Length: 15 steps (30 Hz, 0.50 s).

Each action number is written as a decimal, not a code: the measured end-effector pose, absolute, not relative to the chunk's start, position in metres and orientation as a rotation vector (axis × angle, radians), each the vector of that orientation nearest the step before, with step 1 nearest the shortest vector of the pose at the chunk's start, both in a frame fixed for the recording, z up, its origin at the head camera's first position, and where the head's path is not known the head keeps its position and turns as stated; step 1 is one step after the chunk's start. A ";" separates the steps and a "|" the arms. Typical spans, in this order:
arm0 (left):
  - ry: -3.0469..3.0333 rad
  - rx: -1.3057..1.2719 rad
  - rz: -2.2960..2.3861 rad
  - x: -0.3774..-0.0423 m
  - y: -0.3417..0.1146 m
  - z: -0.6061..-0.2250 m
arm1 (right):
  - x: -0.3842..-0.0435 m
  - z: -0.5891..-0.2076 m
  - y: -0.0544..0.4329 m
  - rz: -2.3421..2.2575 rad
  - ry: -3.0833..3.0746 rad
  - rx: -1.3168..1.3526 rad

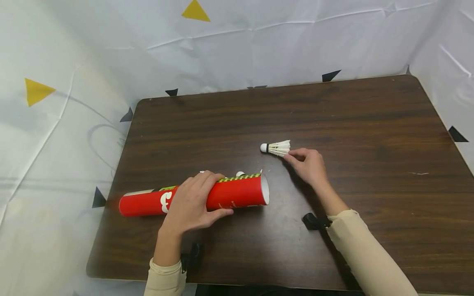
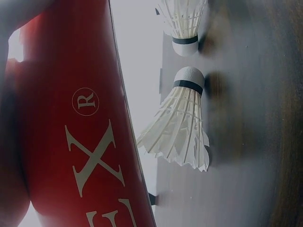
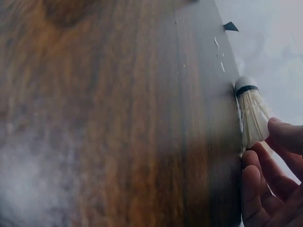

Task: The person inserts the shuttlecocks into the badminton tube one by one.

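Note:
My left hand (image 1: 194,201) grips a long red shuttlecock tube (image 1: 237,192) from above, fingers over its far side and thumb on the near side. The tube lies sideways, its round white-lined end facing right. With thumb and fingertips, my right hand (image 1: 308,166) pinches the feather skirt of a white shuttlecock (image 1: 278,148), whose cork points left. The right wrist view shows the same shuttlecock (image 3: 253,116) at the fingertips. Beyond the tube, the left wrist view shows two more shuttlecocks, one (image 2: 184,123) below the other (image 2: 185,28), corks facing each other; the tube mostly hides them in the head view.
A dark wood-grain table (image 1: 370,135) carries everything. White sheeting (image 1: 277,45) with yellow and black triangles rises behind the table and along both sides. Black straps with small devices (image 1: 312,221) sit at both wrists, below beige sleeves.

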<state>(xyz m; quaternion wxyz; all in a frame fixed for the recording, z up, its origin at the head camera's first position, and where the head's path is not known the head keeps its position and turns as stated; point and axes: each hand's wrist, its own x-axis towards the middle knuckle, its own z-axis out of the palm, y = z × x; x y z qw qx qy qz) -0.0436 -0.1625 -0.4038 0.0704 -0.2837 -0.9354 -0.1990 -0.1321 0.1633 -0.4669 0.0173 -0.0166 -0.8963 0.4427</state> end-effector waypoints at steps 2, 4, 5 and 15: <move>-2.817 -0.856 -0.594 -0.044 -0.163 -0.404 | -0.131 -0.468 0.165 1.396 -2.756 -0.061; -2.817 -0.859 -0.591 -0.044 -0.163 -0.404 | -0.130 -0.468 0.168 1.415 -2.730 -0.068; -2.816 -0.860 -0.590 -0.044 -0.163 -0.404 | -0.129 -0.467 0.169 1.423 -2.720 -0.072; -2.817 -0.853 -0.588 -0.045 -0.163 -0.401 | -0.109 -0.438 0.197 1.571 -2.595 -0.103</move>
